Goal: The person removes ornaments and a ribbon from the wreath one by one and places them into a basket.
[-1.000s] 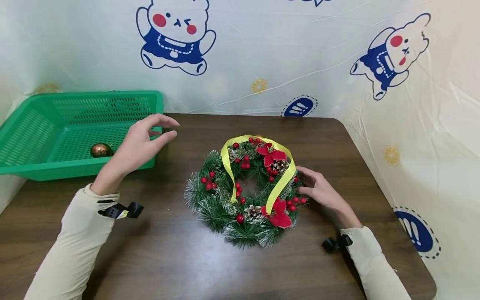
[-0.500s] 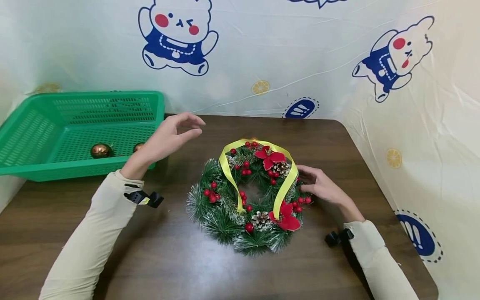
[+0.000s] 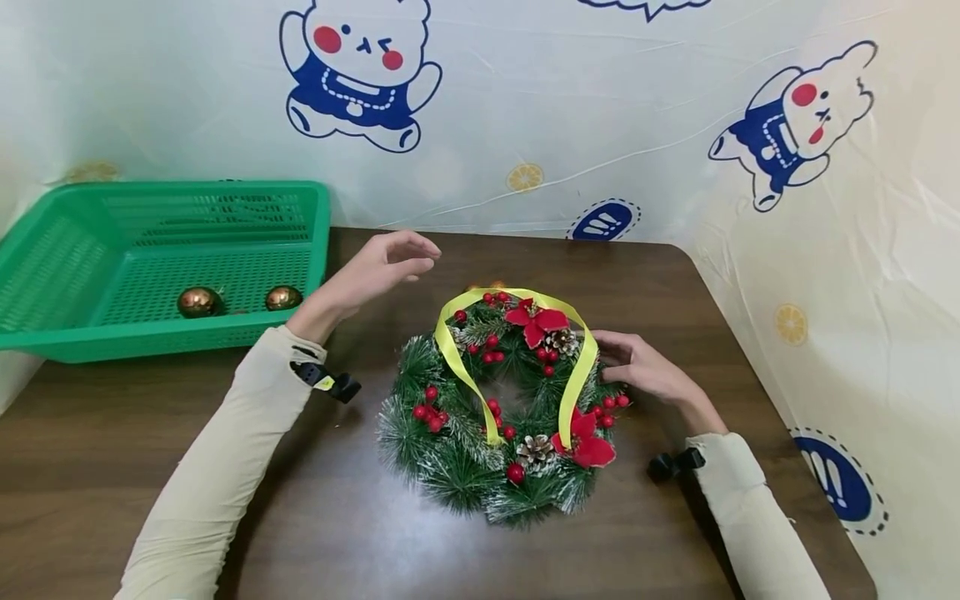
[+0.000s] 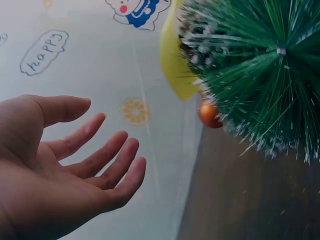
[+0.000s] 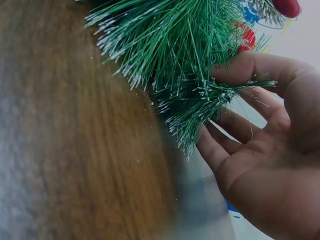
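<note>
A green Christmas wreath (image 3: 457, 467) with red berries, red poinsettias, pinecones and a yellow ribbon (image 3: 450, 354) is on the table in the head view. My right hand (image 3: 648, 371) holds its right edge; in the right wrist view the thumb (image 5: 245, 67) lies over the needles and the other fingers go behind them. My left hand (image 3: 378, 271) is in the air beyond the wreath's upper left, fingers loosely bent with nothing between them. An orange ball (image 4: 210, 115) shows at the wreath's far edge in the left wrist view, mostly hidden in the head view.
A green plastic basket (image 3: 150, 340) stands at the back left, with two copper-coloured ball ornaments (image 3: 199, 302) inside near its front wall. The brown wooden table (image 3: 360, 533) ends at a patterned sheet (image 3: 480, 108) behind and to the right.
My left hand has moved right, away from the basket and toward the wreath, uncovering the second ball. The wreath has shifted slightly toward me and turned a little; my right hand stays on it.
</note>
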`<state>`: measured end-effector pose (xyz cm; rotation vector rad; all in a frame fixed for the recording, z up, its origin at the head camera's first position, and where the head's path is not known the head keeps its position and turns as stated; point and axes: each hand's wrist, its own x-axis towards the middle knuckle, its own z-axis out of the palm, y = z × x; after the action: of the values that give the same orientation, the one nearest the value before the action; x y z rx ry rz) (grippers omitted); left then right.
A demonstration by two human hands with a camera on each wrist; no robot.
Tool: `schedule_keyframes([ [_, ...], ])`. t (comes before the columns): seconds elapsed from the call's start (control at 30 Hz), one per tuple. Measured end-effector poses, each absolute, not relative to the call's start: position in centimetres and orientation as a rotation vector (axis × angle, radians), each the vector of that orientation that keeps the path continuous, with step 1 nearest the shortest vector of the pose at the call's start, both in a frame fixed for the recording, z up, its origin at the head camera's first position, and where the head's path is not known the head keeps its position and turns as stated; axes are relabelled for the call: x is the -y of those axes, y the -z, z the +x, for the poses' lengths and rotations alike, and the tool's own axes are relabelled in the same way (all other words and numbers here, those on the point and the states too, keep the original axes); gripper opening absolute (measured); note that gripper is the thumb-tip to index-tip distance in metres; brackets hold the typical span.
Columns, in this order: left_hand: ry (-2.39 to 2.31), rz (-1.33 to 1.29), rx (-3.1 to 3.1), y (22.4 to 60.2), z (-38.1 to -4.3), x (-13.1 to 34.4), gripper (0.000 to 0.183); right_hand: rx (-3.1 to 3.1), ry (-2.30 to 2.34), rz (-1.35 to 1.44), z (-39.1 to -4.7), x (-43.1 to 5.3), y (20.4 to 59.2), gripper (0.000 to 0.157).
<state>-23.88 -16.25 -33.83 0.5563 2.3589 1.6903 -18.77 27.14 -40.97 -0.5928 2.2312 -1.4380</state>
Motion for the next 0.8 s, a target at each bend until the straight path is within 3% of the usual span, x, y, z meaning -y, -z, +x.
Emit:
schedule_keyframes([
  [0.8,-2.032,0.243,-1.712,40.6,-26.9,14.2,0.038,-2.058,1.555,-0.601,-19.8,-27.4,41.9,0.06],
])
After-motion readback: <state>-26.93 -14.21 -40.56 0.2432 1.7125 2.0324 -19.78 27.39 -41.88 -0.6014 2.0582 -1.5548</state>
